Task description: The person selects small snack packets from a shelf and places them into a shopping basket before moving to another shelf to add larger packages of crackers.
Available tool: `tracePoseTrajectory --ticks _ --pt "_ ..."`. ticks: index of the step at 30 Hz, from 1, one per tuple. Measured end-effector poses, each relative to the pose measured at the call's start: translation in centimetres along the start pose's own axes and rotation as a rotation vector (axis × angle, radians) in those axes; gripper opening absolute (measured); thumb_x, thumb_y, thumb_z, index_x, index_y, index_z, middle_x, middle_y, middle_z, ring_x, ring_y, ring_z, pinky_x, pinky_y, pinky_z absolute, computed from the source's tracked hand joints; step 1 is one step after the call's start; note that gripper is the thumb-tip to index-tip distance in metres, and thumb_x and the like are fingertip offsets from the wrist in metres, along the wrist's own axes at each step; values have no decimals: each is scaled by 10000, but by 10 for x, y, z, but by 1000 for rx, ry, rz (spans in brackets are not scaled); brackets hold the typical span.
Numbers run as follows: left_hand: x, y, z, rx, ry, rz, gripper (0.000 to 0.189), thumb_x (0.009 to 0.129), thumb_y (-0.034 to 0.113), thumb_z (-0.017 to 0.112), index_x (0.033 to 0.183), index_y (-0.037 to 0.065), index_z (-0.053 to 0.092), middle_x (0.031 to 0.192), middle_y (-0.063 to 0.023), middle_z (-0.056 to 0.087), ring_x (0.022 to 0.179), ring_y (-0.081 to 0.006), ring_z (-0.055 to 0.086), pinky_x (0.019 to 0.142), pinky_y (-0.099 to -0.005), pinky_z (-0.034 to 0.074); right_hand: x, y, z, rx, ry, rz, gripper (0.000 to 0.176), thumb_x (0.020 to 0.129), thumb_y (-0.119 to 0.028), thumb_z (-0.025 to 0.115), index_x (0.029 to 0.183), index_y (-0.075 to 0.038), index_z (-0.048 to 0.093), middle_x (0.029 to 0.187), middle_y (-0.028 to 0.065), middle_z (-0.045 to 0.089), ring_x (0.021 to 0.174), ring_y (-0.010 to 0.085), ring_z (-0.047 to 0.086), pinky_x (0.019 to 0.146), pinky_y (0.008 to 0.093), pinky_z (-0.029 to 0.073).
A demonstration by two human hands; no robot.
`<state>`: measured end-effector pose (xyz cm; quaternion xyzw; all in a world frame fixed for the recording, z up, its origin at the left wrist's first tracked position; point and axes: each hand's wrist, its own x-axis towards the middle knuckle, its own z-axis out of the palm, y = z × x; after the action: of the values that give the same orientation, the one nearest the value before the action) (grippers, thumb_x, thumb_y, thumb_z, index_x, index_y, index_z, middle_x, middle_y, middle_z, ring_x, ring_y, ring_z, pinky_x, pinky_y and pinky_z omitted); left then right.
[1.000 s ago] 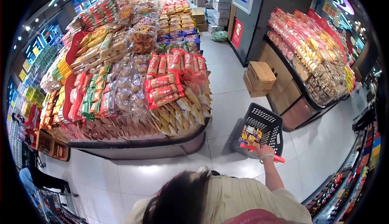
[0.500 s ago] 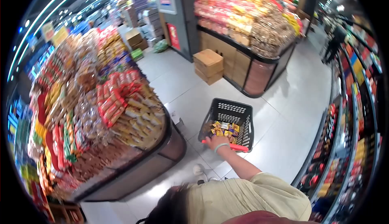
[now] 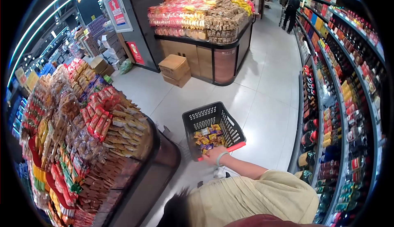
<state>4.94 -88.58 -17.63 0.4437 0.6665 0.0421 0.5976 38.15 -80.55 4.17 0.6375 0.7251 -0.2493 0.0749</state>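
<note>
One black basket (image 3: 202, 118) is just beyond our right hand (image 3: 214, 155), with a loose heap of small yellow and purple packets (image 3: 211, 134) inside it, at the end nearer the hand. We have that hand closed around the red handle (image 3: 236, 145), though the fingertips are hidden from us; a pale band (image 3: 223, 157) circles the wrist. Our left hand is out of sight, so we cannot tell what it is doing. Nor can we tell whether the basket clears the floor (image 3: 266, 104).

To the left of the right hand stands a display stand (image 3: 141, 186) heaped with wrapped snacks (image 3: 98, 120). Ahead and a little left of it are stacked cartons (image 3: 174, 67), beside a second display (image 3: 197, 56). To its right run long shelves (image 3: 340, 124) of bottles, and far ahead on that side is a person in dark clothes (image 3: 292, 7).

Our view has swung right: the near stand has slid leftward and much more of the shelves shows. That leaves the basket before the aisle floor, packets still in it and our grip kept.
</note>
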Motion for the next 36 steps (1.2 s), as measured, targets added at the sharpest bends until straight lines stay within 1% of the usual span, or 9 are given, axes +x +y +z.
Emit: tracePoseTrajectory --ticks 14,18,20,22,23,24,29,31,36 --pt "-104 -222 -107 72 86 -190 374 903 333 468 1075 47 637 1045 -177 638 1019 -280 592 872 -384 460 -60 -43 62 -95 160 285 636 859 -581 342 902 -62 706 893 153 685 873 294 661 770 389 500" --pt "-130 -286 -108 660 91 165 378 902 338 467 1069 47 641 1041 -179 640 1017 -281 594 869 -384 462 -64 -55 85 -107 232 285 628 889 -553 318 982 -50 682 993 172 667 945 294 641 836 380 490" --pt "-128 -306 -95 805 264 403 380 901 340 467 1067 46 643 1039 -180 641 1016 -281 594 868 -385 462 -81 -77 72 -15 166 336 644 890 -561 310 983 -42 681 1013 177 661 953 301 636 841 385 487" --pt "-150 -256 -73 352 633 841 321 900 274 486 1010 19 648 908 -172 656 896 -271 625 798 -379 478 -90 -87 77 1 128 300 642 885 -575 324 976 -53 686 1027 180 656 955 312 632 838 396 485" --pt "-171 -199 -67 86 489 508 291 884 235 541 1042 8 634 925 -180 661 882 -261 634 795 -362 482 -94 -89 84 -6 122 279 649 872 -598 339 1011 -54 665 1011 193 655 949 327 632 840 406 486" --pt "-199 -140 -53 -29 511 460 291 881 218 564 1068 2 619 960 -187 662 913 -256 641 800 -341 488 -96 -89 90 -8 124 264 662 858 -621 355 1046 -55 643 996 206 655 944 342 632 842 417 487" --pt "-230 -26 3 308 357 772 444 794 110 640 1212 34 508 1196 -180 530 1105 -340 525 923 -399 438 -129 -96 126 88 169 28 498 828 -469 526 1082 -41 561 918 199 660 869 358 637 780 443 498" --pt "-241 3 25 430 356 951 587 773 98 654 1308 56 416 1272 -207 458 1172 -395 453 986 -442 381 -142 -107 142 135 173 -21 364 772 -279 610 1001 -12 514 917 193 654 870 341 642 752 440 502" --pt "-255 40 64 600 288 1172 700 689 49 640 1333 34 367 1253 -214 470 1169 -394 441 976 -462 362 -185 -136 166 204 151 -19 355 699 -114 620 1020 -6 515 911 204 649 860 354 638 740 440 510"
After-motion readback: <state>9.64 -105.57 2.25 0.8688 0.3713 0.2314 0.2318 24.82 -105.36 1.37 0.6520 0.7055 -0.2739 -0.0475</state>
